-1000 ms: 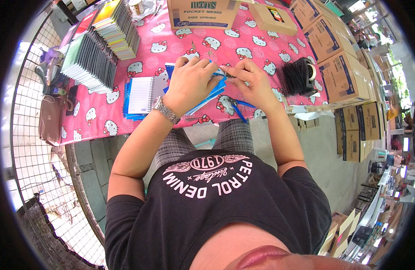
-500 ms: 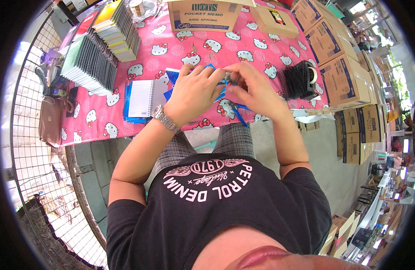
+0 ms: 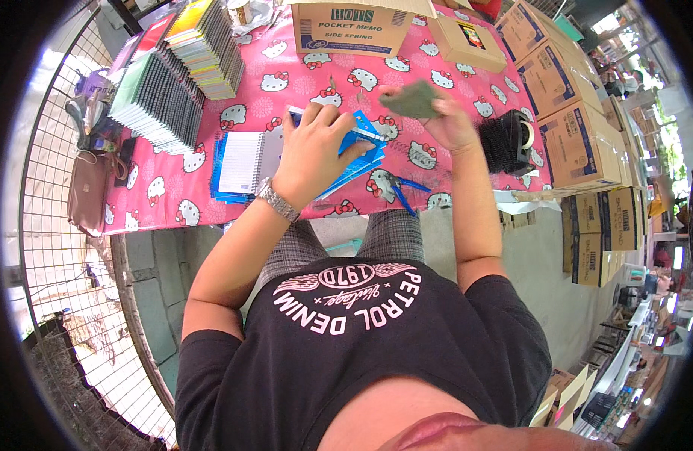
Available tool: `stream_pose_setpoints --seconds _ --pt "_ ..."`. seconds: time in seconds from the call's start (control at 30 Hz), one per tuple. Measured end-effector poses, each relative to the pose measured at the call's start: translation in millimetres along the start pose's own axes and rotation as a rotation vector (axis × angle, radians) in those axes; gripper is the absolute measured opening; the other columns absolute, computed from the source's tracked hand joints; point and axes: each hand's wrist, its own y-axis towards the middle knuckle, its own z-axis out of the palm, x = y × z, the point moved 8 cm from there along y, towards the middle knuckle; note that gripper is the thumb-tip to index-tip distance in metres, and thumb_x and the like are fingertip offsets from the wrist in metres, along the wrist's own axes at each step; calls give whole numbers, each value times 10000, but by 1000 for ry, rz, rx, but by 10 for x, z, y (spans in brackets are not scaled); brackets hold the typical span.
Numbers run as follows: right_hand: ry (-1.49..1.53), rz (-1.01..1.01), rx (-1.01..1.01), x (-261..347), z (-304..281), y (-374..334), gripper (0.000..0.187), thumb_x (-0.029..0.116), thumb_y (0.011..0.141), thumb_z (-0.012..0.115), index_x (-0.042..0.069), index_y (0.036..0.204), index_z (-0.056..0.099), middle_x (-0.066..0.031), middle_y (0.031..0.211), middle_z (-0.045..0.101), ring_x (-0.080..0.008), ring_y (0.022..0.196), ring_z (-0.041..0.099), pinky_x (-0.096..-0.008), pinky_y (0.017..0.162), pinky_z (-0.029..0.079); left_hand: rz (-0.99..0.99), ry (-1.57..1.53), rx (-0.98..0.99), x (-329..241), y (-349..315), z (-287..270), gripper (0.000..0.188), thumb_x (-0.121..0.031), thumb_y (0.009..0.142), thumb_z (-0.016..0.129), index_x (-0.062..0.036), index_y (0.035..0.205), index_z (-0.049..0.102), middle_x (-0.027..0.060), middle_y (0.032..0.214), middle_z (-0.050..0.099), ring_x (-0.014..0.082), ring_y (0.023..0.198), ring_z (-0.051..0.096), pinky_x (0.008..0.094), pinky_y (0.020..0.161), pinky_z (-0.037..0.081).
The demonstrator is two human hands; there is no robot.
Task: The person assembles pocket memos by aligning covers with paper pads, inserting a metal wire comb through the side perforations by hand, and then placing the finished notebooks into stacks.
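Hands, now parted: left hand over blue notebooks on pink table, grip unclear; right hand, just drawn away, clutching grey-green flat piece, notebooks apparently steadied single-handed.

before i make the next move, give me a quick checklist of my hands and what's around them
1. Left hand on the blue notebooks: ok, resting over them.
2. Right hand free: not ok, it holds a grey-green piece above the table.
3. Pliers well back from the front edge: not ok, one blue handle reaches about to it.
4. Open notebook clear of the fingers: ok, it lies left of your left hand.
5. Black coils on the table: ok, bunched at the right.
6. Notebook edge under your left fingers: cannot tell, the hand hides it.
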Motion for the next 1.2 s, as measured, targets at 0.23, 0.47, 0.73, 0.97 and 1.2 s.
stream_pose_setpoints --seconds 0.23,0.47,0.73,0.97,1.2 --pt "-311 -33 273 382 378 -24 454 260 832 619 -1 1203 629 -123 1306 561 -239 1168 565 -383 971 466 14 -80 -32 24 114 -62 408 -381 696 805 -114 959 645 42 1007 590 277 1044 535 461 880 419" --pt "-352 -71 324 390 436 61 575 417 816 632 -4 1207 630 -142 1310 530 -247 1201 519 -384 1021 405 40 -100 -42 -1 136 -106 420 -372 697 805 -108 974 631 45 994 597 283 1026 534 443 886 421" --pt "-526 53 232 262 368 134 527 348 822 602 13 1229 602 -125 1272 552 -241 1190 521 -375 1007 407 4 -149 1 69 140 -114 437 -322 707 801 -95 1036 626 77 976 595 295 1011 537 438 874 446" --pt "-412 -8 194 321 426 318 460 267 794 661 32 1188 623 -93 1273 543 -217 1199 508 -354 996 409 0 -328 117 394 180 -141 322 -191 762 770 -53 1015 627 113 999 585 299 974 586 408 837 484" --pt "-17 -78 298 366 596 367 434 268 801 632 22 1159 628 -97 1232 562 -233 1149 541 -369 997 409 -76 -550 123 619 180 -51 269 -131 786 757 -26 1006 644 94 875 650 170 757 616 327 698 495"
